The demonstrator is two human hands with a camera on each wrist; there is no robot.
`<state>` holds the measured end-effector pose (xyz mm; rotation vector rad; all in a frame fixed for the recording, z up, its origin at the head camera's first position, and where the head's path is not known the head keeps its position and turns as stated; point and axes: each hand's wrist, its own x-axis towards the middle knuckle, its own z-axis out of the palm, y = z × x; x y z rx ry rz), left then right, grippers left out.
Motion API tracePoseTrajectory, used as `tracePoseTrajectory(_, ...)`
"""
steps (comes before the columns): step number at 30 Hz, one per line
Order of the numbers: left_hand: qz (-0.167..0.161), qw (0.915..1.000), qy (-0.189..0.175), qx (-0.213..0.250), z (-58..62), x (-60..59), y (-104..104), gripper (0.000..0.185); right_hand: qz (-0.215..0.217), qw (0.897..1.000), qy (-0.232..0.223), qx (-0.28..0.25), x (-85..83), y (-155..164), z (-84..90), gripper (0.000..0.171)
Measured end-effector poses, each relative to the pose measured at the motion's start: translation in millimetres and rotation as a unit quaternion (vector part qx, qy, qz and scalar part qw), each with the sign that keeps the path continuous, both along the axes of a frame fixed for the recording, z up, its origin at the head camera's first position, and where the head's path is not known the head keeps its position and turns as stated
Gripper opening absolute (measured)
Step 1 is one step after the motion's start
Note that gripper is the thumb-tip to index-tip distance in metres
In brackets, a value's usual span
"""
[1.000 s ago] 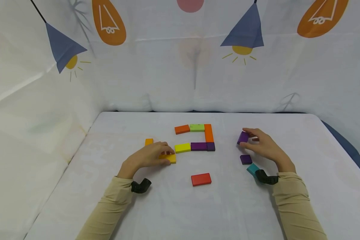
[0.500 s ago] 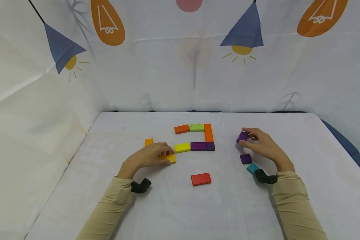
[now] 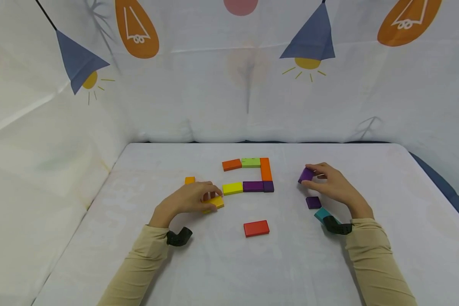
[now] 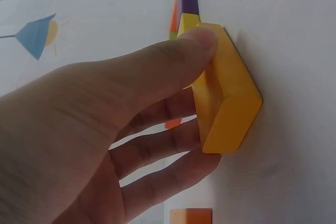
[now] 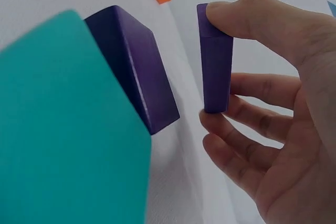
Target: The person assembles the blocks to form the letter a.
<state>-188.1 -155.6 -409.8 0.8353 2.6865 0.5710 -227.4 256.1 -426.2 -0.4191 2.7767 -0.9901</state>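
Observation:
My left hand point(image 3: 191, 199) pinches a yellow-orange block point(image 3: 215, 202) between thumb and fingers, its edge tilted up off the white table point(image 3: 229, 263); the left wrist view shows the same block point(image 4: 226, 98) in that grip. My right hand point(image 3: 330, 183) holds a purple block point(image 3: 306, 174) lifted above the table, pinched between thumb and fingers point(image 5: 236, 22). In the middle lies a chain of flat blocks: orange point(image 3: 231, 164), green point(image 3: 250, 162), orange point(image 3: 265, 169), purple point(image 3: 253, 186), yellow point(image 3: 232, 188).
A red block point(image 3: 256, 228) lies near the front centre. A small purple block point(image 3: 313, 202) and a teal block point(image 3: 322, 213) sit by my right wrist. A small orange block point(image 3: 190, 180) lies beyond my left hand. Printed cloth walls surround the table.
The right hand has lifted its purple block slightly and shifted it left. The left hand has tipped the yellow-orange block a little up from the table.

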Motion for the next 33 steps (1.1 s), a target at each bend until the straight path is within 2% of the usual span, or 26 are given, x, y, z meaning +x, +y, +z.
tracePoseTrajectory(9, 0.011, 0.9998, -0.008, -0.013, 1.7, 0.5, -2, 0.035, 0.012, 1.0, 0.008, 0.003, -0.9, -3, -0.7, 0.071)
tracePoseTrajectory(19, 0.039, 0.9992, -0.01, 0.004, -1.9, -2.6, -6, 0.031, 0.021, 1.0, 0.011, -0.006, -0.8, -7, -2.7, 0.069)
tracePoseTrajectory(25, 0.033, 0.9992, 0.015, 0.017, -4.6, -4.0, -7, 0.03, 0.016, 1.0, 0.017, 0.0, 0.0, -10, -0.8, 0.07)
tracePoseTrajectory(33, 0.033, 0.9986, 0.01, 0.041, -6.5, -6.9, -6, 0.03, 0.014, 1.0, 0.014, 0.005, 0.8, -14, 2.0, 0.068)
